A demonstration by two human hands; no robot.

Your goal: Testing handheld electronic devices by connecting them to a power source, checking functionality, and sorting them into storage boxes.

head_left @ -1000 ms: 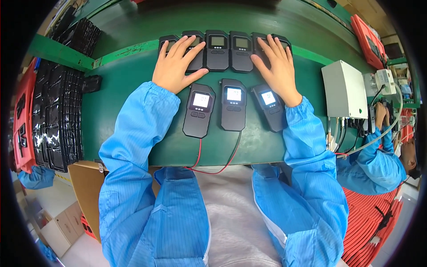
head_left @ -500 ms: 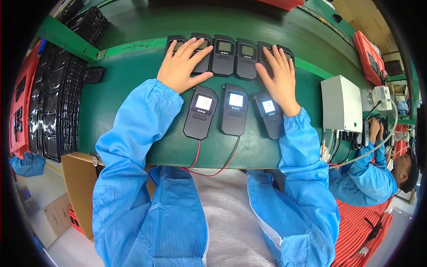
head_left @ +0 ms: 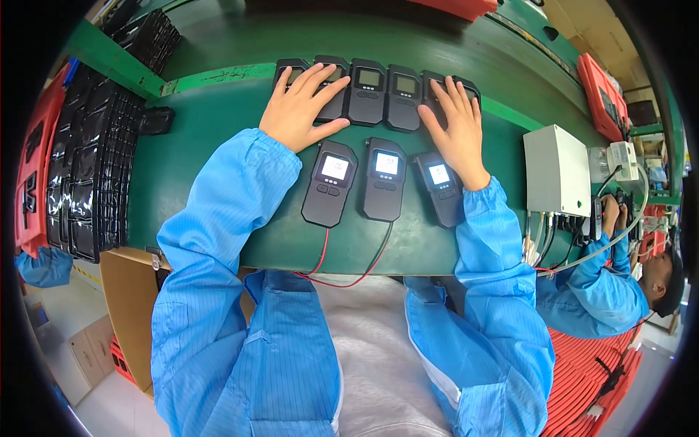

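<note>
A row of several black handheld meters [head_left: 366, 95] with unlit screens lies along the far side of the green worktable [head_left: 204, 138]. My left hand [head_left: 302, 109], fingers spread, rests over the two meters at the row's left end. Over the right-end meters lies my right hand [head_left: 455, 131], its fingers stretched out too. Nearer to me are three more meters with lit white screens: a left one [head_left: 330, 184], a middle one [head_left: 384, 180] and a right one [head_left: 440, 188], which my right wrist and sleeve partly cover. Red and black wires [head_left: 349, 282] run from the left and middle ones over the table's front edge.
Stacked black plastic trays [head_left: 91, 160] stand at the left, beside red cases [head_left: 36, 175]. At the right are a white box [head_left: 557, 171] with cables below and a co-worker in blue sleeves [head_left: 601, 295]. A cardboard box [head_left: 127, 313] sits under the table's left front.
</note>
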